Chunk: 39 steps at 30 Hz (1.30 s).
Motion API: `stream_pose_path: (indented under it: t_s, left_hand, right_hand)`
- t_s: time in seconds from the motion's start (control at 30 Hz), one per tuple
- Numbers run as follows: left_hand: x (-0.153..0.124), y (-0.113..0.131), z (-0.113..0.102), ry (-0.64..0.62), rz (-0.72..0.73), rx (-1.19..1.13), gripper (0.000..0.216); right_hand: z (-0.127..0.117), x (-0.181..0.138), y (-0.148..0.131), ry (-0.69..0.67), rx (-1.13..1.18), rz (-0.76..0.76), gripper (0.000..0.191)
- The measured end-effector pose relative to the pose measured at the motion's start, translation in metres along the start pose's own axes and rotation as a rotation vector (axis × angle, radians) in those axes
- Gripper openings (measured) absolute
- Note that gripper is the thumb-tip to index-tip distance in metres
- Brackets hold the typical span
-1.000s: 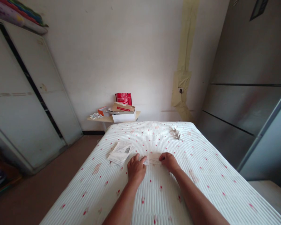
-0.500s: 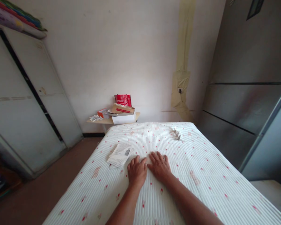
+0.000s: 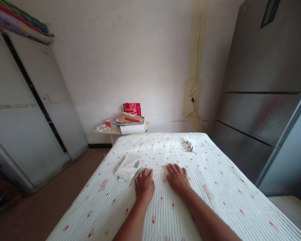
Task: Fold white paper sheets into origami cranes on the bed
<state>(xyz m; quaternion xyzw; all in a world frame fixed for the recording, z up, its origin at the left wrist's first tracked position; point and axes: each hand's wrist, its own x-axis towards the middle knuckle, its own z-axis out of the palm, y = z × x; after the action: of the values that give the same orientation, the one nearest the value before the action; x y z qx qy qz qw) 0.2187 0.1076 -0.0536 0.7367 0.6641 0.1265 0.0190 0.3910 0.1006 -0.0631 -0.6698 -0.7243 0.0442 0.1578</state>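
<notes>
My left hand lies palm down on the padded bed cover, fingers stretched out. To its right my right hand also rests flat, its fingers slightly spread. A strip of printed paper spans the gap between them, its ends at or under my fingers; how far it reaches beneath them is hidden. Just left of my left hand sits a small stack of printed paper sheets, the top one with a dark picture on it. Farther off on the right are several small pale folded pieces, their kind unclear.
Beyond the bed's far left corner, a small table carries a white box, a red bag and a pile of small white pieces. A grey refrigerator stands right, a pale cabinet left.
My right hand has slid to the right, away from my left hand, which has shifted slightly left. The paper strip now shows between them. The view has tilted a little.
</notes>
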Motion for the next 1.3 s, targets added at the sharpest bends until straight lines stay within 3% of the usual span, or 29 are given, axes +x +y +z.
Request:
stream_pose_path:
  t_s: [0.27,0.57,1.0,1.13,1.3]
  left_hand:
    - [0.000,0.001,0.001,0.067,0.011,-0.070,0.042]
    - [0.002,-0.001,0.000,0.108,0.031,-0.195,0.048]
    - [0.010,-0.009,0.016,0.318,0.197,-0.362,0.025]
    - [0.012,-0.013,0.022,0.329,0.219,-0.390,0.025]
    - [0.011,-0.014,0.019,0.237,0.197,-0.359,0.021]
  right_hand:
    - [-0.007,0.003,0.004,0.074,0.168,-0.072,0.063]
    - [-0.004,0.007,0.002,0.223,0.311,-0.142,0.063]
    - [-0.011,0.004,0.000,0.338,0.417,-0.220,0.050]
    - [-0.017,0.002,0.003,0.312,0.458,-0.241,0.028]
    - [-0.022,0.000,0.017,0.135,0.635,-0.269,0.024]
